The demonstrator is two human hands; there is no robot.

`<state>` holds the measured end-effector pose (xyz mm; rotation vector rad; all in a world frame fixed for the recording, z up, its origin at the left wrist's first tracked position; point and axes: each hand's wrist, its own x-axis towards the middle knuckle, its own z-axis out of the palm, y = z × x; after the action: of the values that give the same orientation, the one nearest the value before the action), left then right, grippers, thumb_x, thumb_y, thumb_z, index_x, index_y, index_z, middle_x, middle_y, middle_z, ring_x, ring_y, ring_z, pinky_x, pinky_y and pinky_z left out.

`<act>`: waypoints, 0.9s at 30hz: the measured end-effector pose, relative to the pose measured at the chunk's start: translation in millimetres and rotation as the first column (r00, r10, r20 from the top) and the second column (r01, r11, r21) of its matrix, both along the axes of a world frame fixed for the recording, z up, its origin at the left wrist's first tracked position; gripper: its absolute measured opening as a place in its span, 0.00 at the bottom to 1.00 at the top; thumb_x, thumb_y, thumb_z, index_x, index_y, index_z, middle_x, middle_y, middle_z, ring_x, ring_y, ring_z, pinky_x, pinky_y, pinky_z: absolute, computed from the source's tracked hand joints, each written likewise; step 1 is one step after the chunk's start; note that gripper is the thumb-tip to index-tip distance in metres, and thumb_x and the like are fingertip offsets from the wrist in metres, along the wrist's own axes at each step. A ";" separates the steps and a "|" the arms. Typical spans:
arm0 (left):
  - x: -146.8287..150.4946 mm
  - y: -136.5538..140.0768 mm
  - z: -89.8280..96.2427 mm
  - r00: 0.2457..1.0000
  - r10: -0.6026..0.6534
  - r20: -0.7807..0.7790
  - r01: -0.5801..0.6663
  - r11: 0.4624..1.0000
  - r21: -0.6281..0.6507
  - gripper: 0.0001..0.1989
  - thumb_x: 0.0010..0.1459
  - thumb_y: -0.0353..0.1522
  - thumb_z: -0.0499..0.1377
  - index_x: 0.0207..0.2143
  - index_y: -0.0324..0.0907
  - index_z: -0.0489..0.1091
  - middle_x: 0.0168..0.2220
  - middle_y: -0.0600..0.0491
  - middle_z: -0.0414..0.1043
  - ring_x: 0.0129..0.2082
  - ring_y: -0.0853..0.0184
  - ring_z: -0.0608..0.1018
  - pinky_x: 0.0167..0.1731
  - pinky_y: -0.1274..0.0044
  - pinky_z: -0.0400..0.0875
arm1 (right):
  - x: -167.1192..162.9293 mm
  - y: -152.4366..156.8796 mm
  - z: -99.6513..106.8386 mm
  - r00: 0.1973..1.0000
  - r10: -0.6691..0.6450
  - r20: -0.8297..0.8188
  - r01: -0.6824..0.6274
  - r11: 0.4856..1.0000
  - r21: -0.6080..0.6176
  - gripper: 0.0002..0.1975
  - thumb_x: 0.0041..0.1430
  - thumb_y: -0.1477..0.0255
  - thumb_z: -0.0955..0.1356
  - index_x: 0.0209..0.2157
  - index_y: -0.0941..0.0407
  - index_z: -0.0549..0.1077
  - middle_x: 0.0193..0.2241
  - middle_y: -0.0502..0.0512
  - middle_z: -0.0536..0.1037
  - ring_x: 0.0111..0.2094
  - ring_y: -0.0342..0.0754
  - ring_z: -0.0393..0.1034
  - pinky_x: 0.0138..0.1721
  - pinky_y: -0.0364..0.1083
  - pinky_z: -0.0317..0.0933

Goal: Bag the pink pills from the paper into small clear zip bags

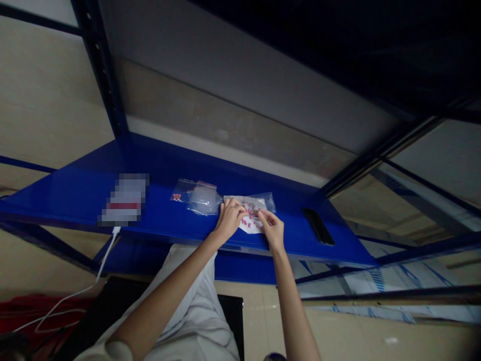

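On a blue metal shelf [75, 195] lies a white sheet [252, 226] with several small pink pieces [246, 221] scattered on it. My left hand [227, 219] rests at the sheet's left edge, fingers bent over the pink pieces. My right hand [272, 229] pinches something small between thumb and fingertip just above the sheet; what it holds is too small to make out. A clear plastic bag [265, 201] lies behind the sheet.
Left of the hands lie a pile of clear bags [204, 199] and a small bag with red pieces [178, 193]. A black phone [317, 225] lies to the right. A blurred white item [125, 199] with a white cable [101, 268] sits far left.
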<state>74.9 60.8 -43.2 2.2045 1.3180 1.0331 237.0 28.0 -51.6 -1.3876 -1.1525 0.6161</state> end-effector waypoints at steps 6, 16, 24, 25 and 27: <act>-0.4 -1.1 0.4 1.000 -0.003 0.009 0.003 1.000 0.000 0.06 0.54 0.36 0.58 0.30 0.46 0.73 0.37 0.53 0.67 0.41 0.63 0.66 0.39 0.71 0.56 | 2.2 -0.3 -1.9 0.997 -0.071 0.024 0.070 0.997 0.037 0.16 0.44 0.62 0.71 0.31 0.59 0.77 0.32 0.58 0.80 0.35 0.51 0.73 0.39 0.49 0.64; -0.2 -2.2 -0.4 1.000 -0.010 -0.002 0.010 1.000 0.007 0.07 0.56 0.35 0.56 0.31 0.46 0.74 0.38 0.52 0.67 0.42 0.62 0.66 0.40 0.71 0.56 | 2.3 -2.3 -0.5 0.991 -0.134 -0.025 0.134 0.991 0.004 0.18 0.46 0.60 0.70 0.34 0.59 0.76 0.33 0.58 0.79 0.35 0.51 0.73 0.30 0.44 0.65; -0.7 -2.9 -1.3 0.999 -0.025 0.024 0.024 0.999 0.022 0.07 0.55 0.36 0.56 0.31 0.47 0.74 0.38 0.53 0.67 0.42 0.63 0.66 0.40 0.71 0.56 | 4.2 -0.8 -3.2 0.984 -0.158 -0.080 0.157 0.987 -0.011 0.20 0.42 0.61 0.72 0.35 0.60 0.75 0.33 0.60 0.79 0.34 0.52 0.73 0.29 0.44 0.65; -0.7 -3.1 -1.2 0.999 -0.024 0.027 0.023 0.999 0.024 0.07 0.55 0.36 0.56 0.31 0.47 0.73 0.37 0.53 0.67 0.41 0.63 0.66 0.40 0.71 0.57 | 4.1 -0.7 -3.2 0.984 -0.157 -0.083 0.156 0.988 -0.009 0.20 0.42 0.61 0.72 0.35 0.60 0.75 0.32 0.60 0.79 0.34 0.52 0.73 0.29 0.44 0.65; -0.6 -3.3 -0.9 0.999 -0.018 0.027 0.017 0.999 0.029 0.07 0.56 0.36 0.56 0.31 0.46 0.73 0.37 0.53 0.67 0.41 0.63 0.66 0.39 0.71 0.57 | 3.9 -0.6 -3.2 0.985 -0.151 -0.086 0.151 0.989 -0.003 0.20 0.42 0.62 0.72 0.35 0.60 0.75 0.32 0.60 0.79 0.34 0.52 0.73 0.29 0.44 0.65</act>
<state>74.3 57.5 -44.1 2.2108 1.2779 1.0786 240.9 27.4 -54.7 -1.4176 -0.9700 0.5596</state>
